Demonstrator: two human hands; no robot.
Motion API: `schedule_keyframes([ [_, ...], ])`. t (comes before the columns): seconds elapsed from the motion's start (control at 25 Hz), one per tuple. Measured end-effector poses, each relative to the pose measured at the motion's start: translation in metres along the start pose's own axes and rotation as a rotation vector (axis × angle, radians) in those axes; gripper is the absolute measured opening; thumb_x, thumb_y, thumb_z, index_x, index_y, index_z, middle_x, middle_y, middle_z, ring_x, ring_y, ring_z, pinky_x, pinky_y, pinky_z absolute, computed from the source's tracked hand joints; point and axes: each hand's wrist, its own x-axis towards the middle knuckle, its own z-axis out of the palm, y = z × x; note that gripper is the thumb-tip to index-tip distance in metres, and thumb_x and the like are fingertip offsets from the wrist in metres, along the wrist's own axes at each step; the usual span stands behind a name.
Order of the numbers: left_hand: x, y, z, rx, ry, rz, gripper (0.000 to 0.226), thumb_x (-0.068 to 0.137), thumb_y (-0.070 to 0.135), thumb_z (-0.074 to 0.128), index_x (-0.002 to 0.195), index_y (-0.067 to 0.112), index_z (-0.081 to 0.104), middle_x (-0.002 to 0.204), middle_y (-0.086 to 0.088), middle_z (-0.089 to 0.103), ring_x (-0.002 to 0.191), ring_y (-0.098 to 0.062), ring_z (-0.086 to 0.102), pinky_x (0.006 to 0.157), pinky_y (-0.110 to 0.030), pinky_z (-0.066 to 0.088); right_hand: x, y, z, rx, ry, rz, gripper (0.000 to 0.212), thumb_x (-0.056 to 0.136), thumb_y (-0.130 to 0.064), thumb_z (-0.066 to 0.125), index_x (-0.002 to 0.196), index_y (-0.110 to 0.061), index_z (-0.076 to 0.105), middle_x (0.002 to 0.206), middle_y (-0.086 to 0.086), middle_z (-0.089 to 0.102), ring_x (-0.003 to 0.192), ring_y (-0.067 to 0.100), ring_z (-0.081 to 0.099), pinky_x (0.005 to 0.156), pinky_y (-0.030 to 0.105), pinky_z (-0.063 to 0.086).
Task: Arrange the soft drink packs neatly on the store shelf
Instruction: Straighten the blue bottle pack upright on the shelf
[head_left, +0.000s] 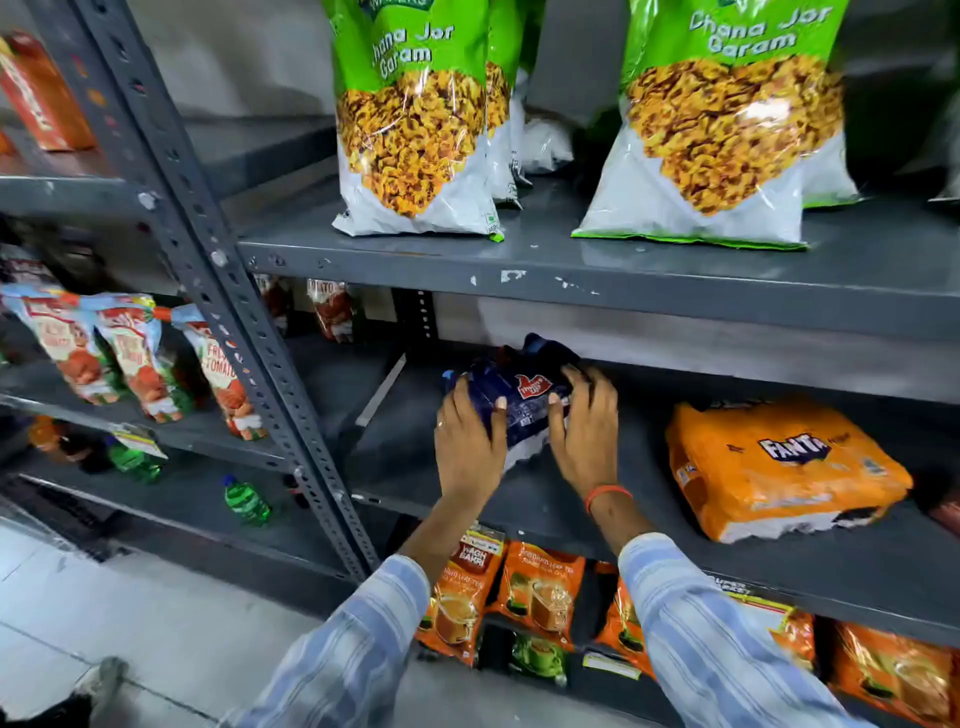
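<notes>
Hands — left hand (470, 441), right hand (584, 431) — clasp dark blue pack (519, 400) by its sides, likely squaring it on shelf (467, 499).

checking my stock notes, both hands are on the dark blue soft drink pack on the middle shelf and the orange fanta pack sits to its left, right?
Not quite. In the head view the left hand and right hand do clasp the dark blue soft drink pack on the middle shelf, but the orange Fanta pack sits to its right, apart from it, not to its left.
</notes>
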Motion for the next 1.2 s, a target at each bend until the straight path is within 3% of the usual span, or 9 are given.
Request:
schedule_keyframes([
  [0.2, 0.019, -0.020, 0.038, -0.211, -0.210, -0.359, 0.089, 0.087, 0.048, 0.051, 0.142, -0.004, 0.004, 0.145, -0.032, 0.027, 0.129, -0.047, 0.036, 0.105, -0.051, 0.038, 0.023, 0.041, 0.029, 0.022, -0.255, 0.422, 0.082, 0.084, -0.050, 0.049, 0.138, 0.009, 0.033, 0.142, 0.036, 0.036, 0.133, 0.047, 0.033, 0.114, 0.046, 0.025],
  [0.32, 0.031, -0.020, 0.046, -0.336, -0.164, -0.436, 0.091, 0.083, 0.035, 0.061, 0.142, -0.006, 0.006, 0.145, -0.031, 0.030, 0.131, -0.045, 0.035, 0.106, -0.048, 0.038, 0.047, 0.055, 0.032, 0.257, -0.339, 0.551, 0.082, 0.086, -0.039, 0.062, 0.145, 0.003, 0.023, 0.151, 0.026, 0.028, 0.141, 0.037, 0.027, 0.118, 0.041, 0.020],
  [0.4, 0.030, -0.029, 0.050, -0.405, -0.133, -0.417, 0.089, 0.079, 0.034, 0.063, 0.142, -0.003, 0.012, 0.143, -0.029, 0.035, 0.131, -0.043, 0.037, 0.107, -0.050, 0.038, 0.047, 0.066, 0.036, 0.391, -0.265, 0.644, 0.085, 0.082, -0.044, 0.064, 0.144, -0.002, 0.027, 0.150, 0.022, 0.034, 0.139, 0.035, 0.033, 0.116, 0.046, 0.027],
  [0.48, 0.020, -0.037, 0.047, -0.437, -0.124, -0.338, 0.082, 0.082, 0.032, 0.062, 0.143, 0.003, 0.015, 0.143, -0.024, 0.037, 0.130, -0.038, 0.041, 0.107, -0.050, 0.039, 0.027, 0.087, 0.047, 0.452, -0.153, 0.677, 0.090, 0.074, -0.057, 0.065, 0.141, -0.006, 0.033, 0.145, 0.021, 0.041, 0.133, 0.034, 0.042, 0.112, 0.051, 0.034],
  [0.6, 0.007, -0.051, 0.031, -0.400, -0.127, -0.115, 0.078, 0.086, 0.034, 0.058, 0.145, 0.013, 0.013, 0.150, -0.012, 0.031, 0.135, -0.023, 0.036, 0.111, -0.039, 0.036, -0.013, 0.080, 0.033, 0.540, -0.121, 0.618, 0.071, 0.079, -0.042, 0.063, 0.138, -0.013, 0.036, 0.143, 0.017, 0.041, 0.131, 0.028, 0.043, 0.113, 0.049, 0.034],
  [0.72, -0.007, -0.067, 0.027, -0.333, -0.171, 0.021, 0.080, 0.089, 0.028, 0.056, 0.146, 0.019, 0.000, 0.152, -0.003, 0.022, 0.137, -0.016, 0.031, 0.111, -0.031, 0.034, -0.033, 0.072, 0.022, 0.480, -0.208, 0.505, 0.065, 0.081, -0.033, 0.062, 0.135, -0.005, 0.040, 0.137, 0.020, 0.042, 0.126, 0.024, 0.042, 0.111, 0.035, 0.032],
  [0.92, -0.018, -0.072, 0.035, -0.150, -0.185, -0.056, 0.081, 0.094, 0.022, 0.046, 0.143, 0.018, -0.018, 0.159, -0.011, 0.000, 0.143, -0.030, 0.019, 0.109, -0.039, 0.034, -0.052, 0.070, 0.031, 0.379, -0.200, 0.466, 0.061, 0.082, -0.029, 0.059, 0.129, 0.006, 0.042, 0.129, 0.026, 0.046, 0.120, 0.033, 0.046, 0.098, 0.016, 0.029],
  [1.08, -0.017, -0.057, 0.039, -0.035, -0.223, -0.208, 0.078, 0.095, 0.028, 0.041, 0.142, 0.003, -0.016, 0.156, -0.020, -0.013, 0.145, -0.035, -0.002, 0.118, -0.051, 0.019, -0.063, 0.081, 0.031, 0.235, -0.215, 0.421, 0.038, 0.087, -0.005, 0.045, 0.121, 0.009, 0.052, 0.122, 0.030, 0.056, 0.114, 0.043, 0.054, 0.097, 0.031, 0.037],
  [1.2, -0.032, -0.015, 0.042, 0.005, -0.335, -0.187, 0.095, 0.088, 0.057, 0.037, 0.140, 0.003, -0.022, 0.147, -0.015, -0.032, 0.138, -0.028, -0.025, 0.118, -0.045, -0.006, -0.040, 0.072, 0.021, 0.469, -0.099, 0.652, 0.038, 0.093, -0.010, 0.043, 0.127, 0.003, 0.052, 0.131, 0.025, 0.056, 0.122, 0.038, 0.052, 0.103, 0.038, 0.039],
])
